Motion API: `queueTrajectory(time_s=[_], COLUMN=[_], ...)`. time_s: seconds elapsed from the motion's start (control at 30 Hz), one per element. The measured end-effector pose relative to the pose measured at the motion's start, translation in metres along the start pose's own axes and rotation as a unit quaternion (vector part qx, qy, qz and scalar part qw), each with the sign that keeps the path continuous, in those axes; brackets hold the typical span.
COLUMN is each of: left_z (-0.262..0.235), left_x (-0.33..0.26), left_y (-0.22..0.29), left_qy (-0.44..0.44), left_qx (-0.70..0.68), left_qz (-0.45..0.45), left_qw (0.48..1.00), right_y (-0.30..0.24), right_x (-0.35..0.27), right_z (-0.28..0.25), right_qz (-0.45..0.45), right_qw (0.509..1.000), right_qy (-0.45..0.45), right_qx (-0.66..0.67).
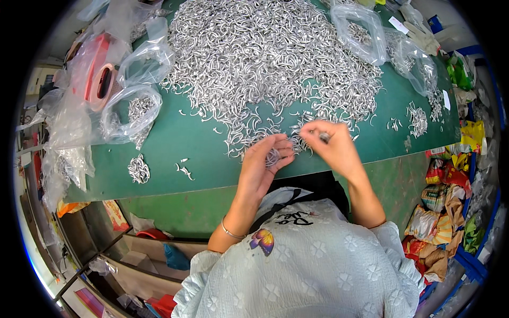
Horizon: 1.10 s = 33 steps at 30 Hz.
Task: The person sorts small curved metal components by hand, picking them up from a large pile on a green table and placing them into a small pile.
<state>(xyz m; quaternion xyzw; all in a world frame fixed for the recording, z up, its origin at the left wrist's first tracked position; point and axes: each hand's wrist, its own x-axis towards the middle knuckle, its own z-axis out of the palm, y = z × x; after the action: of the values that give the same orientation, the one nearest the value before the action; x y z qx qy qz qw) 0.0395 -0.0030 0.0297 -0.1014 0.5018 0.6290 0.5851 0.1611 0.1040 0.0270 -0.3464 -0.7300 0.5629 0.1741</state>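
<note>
Green table (207,159) before us, silver pieces (254,53) heaped on it: light, stiff, slippery, we'd guess, best pinched mid-curve; our left hand (258,163), half-cupped, holds several, our right hand (336,148), curled, some.

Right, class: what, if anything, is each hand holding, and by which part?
The left hand cups small silvery pieces against its palm; the right hand has something silvery between its curled fingers. Which part is gripped cannot be told.
</note>
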Motion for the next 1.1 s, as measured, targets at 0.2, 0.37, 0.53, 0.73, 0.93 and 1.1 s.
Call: queueTrajectory(time_s=[0.2, 0.37, 0.53, 0.73, 0.93, 1.1], left_z=[-0.006, -0.027, -0.025, -0.024, -0.021, -0.005], left_x=[0.005, 0.015, 0.011, 0.011, 0.012, 0.003], left_y=[-0.008, -0.013, -0.012, -0.012, -0.012, -0.009], left_qy=[-0.056, -0.171, -0.146, -0.136, -0.138, -0.056], left_qx=[-0.027, -0.097, -0.101, -0.094, -0.103, -0.063], left_qz=[-0.033, -0.076, -0.068, -0.053, -0.031, -0.027], left_qw=[0.998, 0.978, 0.982, 0.985, 0.985, 0.996], right_y=[0.002, 0.022, 0.029, 0.019, 0.022, 0.014], right_x=[0.005, 0.029, 0.032, 0.024, 0.019, 0.005], right_z=[0.007, -0.004, 0.002, -0.009, -0.004, 0.015], right_qz=[-0.031, -0.018, -0.043, -0.073, -0.119, -0.115], right_qw=[0.999, 0.954, 0.928, 0.924, 0.950, 0.990], right_qy=[0.039, 0.111, 0.125, 0.174, 0.198, 0.063], right_qx=[-0.010, -0.278, -0.348, -0.331, -0.209, -0.060])
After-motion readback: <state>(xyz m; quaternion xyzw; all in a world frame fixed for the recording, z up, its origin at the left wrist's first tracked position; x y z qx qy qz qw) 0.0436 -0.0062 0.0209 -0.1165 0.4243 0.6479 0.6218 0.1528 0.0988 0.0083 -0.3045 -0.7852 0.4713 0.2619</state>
